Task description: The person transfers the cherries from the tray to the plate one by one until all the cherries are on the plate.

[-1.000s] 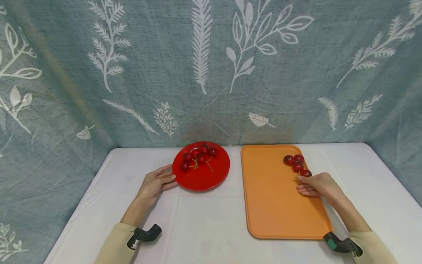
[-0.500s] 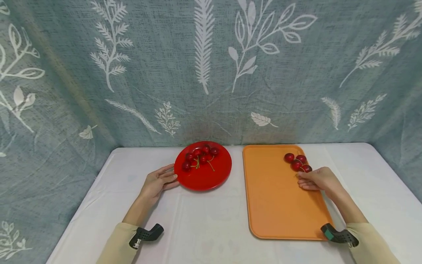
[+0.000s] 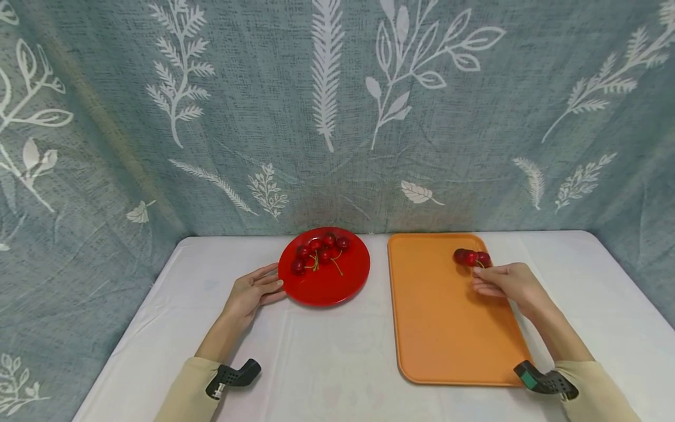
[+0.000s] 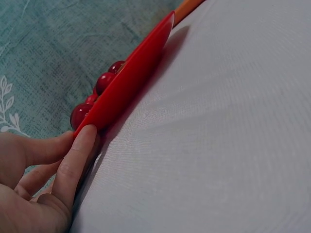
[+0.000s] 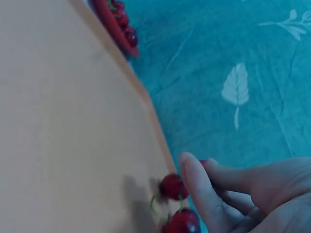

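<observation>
My left hand [image 3: 246,298] pinches the left rim of a round red plate [image 3: 329,291], its fingertips at the edge in the left wrist view. Several dark red cherries [image 3: 314,244] with green stems lie on the plate's far half. Over the far right part of an orange tray [image 3: 443,328], my right hand [image 3: 510,286] pinches a cherry [image 3: 471,258] by the stem. Other cherries [image 3: 460,256] sit right behind it, partly overlapped. In the right wrist view, cherries [image 5: 173,187] show beside the fingertips, with a bit of red between thumb and finger.
A white cloth [image 3: 337,363] covers the table. Behind it hangs a blue-green curtain [image 3: 227,117] with white leaf prints. The tray stands a short way right of the plate. Black wrist devices [image 3: 545,380] sit on both sleeves.
My right hand has moved slightly away from me and up, the pinched cherry shifting up among the others. My left hand stays at the plate's rim.
</observation>
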A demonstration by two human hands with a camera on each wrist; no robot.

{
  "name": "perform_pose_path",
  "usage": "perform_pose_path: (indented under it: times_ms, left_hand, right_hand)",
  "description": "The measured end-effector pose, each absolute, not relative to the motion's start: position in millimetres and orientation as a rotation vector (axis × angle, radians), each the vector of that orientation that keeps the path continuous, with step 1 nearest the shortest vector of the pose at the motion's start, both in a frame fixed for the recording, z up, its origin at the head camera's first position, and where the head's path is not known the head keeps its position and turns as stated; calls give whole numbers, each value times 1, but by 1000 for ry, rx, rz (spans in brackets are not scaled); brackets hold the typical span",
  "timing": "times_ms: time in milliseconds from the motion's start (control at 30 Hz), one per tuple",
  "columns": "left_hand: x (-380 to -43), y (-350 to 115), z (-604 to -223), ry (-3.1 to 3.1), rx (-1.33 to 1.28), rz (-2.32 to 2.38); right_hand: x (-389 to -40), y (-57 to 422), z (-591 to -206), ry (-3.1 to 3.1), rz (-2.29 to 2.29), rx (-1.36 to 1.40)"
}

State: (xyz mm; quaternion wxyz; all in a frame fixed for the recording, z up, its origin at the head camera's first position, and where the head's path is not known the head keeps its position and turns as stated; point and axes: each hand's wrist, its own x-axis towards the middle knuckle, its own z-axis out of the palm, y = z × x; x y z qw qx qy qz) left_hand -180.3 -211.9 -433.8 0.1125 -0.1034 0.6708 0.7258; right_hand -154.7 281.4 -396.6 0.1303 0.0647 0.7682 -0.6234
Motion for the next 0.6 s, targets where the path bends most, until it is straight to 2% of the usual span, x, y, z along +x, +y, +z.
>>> perform_pose_path:
  times_ms: [600]
  left_hand:
    - [-182, -212, -436, 1971, -295, 2126]
  right_hand:
    - [-178, 208, -377, 2138, -1927, 83]
